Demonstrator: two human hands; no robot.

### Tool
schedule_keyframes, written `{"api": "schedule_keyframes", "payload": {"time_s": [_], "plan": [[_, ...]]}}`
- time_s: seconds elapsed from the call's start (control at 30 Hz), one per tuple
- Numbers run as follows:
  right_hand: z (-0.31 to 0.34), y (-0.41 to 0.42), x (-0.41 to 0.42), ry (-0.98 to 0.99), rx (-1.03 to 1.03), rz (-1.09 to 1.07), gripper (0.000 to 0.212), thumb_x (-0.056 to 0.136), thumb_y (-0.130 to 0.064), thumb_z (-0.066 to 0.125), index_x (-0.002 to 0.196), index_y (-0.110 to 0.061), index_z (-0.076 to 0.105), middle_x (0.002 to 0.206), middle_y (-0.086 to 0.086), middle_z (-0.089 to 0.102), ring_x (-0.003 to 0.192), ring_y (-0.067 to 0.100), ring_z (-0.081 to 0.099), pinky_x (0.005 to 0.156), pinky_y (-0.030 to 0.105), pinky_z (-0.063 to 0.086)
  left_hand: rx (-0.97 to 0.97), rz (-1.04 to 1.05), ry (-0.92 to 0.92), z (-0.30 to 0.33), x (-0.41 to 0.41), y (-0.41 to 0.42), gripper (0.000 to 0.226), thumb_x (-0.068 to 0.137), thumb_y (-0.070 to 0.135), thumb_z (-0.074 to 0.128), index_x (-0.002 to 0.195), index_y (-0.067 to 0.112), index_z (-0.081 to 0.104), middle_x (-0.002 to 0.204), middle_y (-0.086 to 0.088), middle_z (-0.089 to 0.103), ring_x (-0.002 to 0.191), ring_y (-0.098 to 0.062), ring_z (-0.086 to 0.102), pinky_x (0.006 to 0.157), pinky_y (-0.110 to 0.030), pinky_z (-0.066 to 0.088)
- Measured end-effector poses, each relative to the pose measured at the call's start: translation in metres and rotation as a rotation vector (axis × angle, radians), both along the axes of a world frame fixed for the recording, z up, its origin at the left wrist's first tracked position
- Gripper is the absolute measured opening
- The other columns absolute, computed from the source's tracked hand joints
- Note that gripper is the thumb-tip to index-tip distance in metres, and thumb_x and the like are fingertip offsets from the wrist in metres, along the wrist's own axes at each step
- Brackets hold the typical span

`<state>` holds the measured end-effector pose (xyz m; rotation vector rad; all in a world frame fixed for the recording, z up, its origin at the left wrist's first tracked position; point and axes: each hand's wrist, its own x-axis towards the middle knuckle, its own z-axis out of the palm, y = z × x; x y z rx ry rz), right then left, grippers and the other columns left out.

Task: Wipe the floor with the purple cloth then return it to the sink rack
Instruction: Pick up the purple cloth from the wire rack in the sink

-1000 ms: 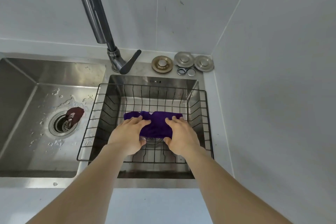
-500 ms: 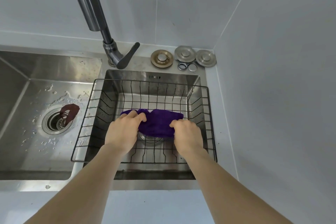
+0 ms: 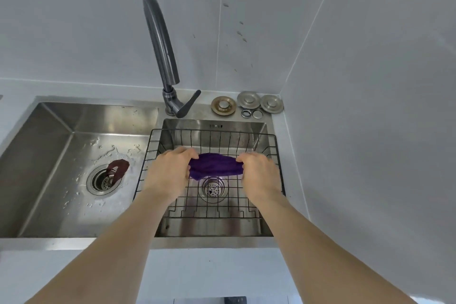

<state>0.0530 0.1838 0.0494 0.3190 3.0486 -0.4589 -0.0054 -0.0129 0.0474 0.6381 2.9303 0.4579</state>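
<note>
The purple cloth [image 3: 214, 166] hangs bunched between both my hands, lifted above the floor of the black wire sink rack [image 3: 279, 155] that sits in the small right basin. My left hand [image 3: 170, 173] pinches the cloth's left end and my right hand [image 3: 259, 174] pinches its right end. The cloth sags a little in the middle, over the basin's drain [image 3: 212, 189], which shows through the rack wires.
A grey curved faucet [image 3: 162, 57] rises behind the basins. The wet left basin [image 3: 61, 168] has a dark red stopper [image 3: 119, 167] by its drain. Round metal drain covers [image 3: 248, 100] lie at the back right. A tiled wall [image 3: 370, 131] closes the right side.
Both hands went from resting flat on the cloth to gripping its ends, and the cloth has been raised off the rack floor. My head has pulled back, showing more of the faucet.
</note>
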Motion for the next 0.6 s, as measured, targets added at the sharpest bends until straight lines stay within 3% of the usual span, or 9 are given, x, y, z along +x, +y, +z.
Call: {"api": "schedule_keyframes", "payload": {"time_s": [0.27, 0.43, 0.6], "plan": [[0.098, -0.046, 0.047, 0.125, 0.086, -0.004, 0.031, 0.09, -0.002, 0.063, 0.115, -0.02, 0.069, 0.1, 0.004, 0.065, 0.09, 0.027, 0.064, 0.069, 0.034, 0.047, 0.058, -0.009, 0.119, 0.098, 0.043, -0.049, 0.033, 0.093, 0.009, 0.055, 0.119, 0.028, 0.061, 0.11, 0.003, 0.067, 0.091, -0.027, 0.066, 0.076, -0.04, 0.056], [0.158, -0.085, 0.105, 0.23, 0.122, -0.034, 0.034, 0.088, -0.003, 0.063, 0.117, -0.02, 0.068, 0.105, 0.006, 0.066, 0.092, 0.031, 0.065, 0.074, 0.037, 0.05, 0.121, -0.029, 0.219, 0.155, 0.093, -0.086, 0.034, 0.092, 0.008, 0.055, 0.117, 0.03, 0.063, 0.108, 0.003, 0.069, 0.091, -0.027, 0.066, 0.081, -0.043, 0.057], [0.197, -0.124, 0.165, 0.293, 0.145, -0.07, 0.034, 0.085, 0.001, 0.062, 0.109, -0.021, 0.07, 0.101, 0.006, 0.066, 0.084, 0.031, 0.063, 0.064, 0.031, 0.038, 0.152, -0.056, 0.277, 0.19, 0.146, -0.124, 0.033, 0.092, 0.01, 0.057, 0.115, 0.031, 0.065, 0.11, 0.006, 0.069, 0.095, -0.024, 0.066, 0.083, -0.043, 0.055]]}}
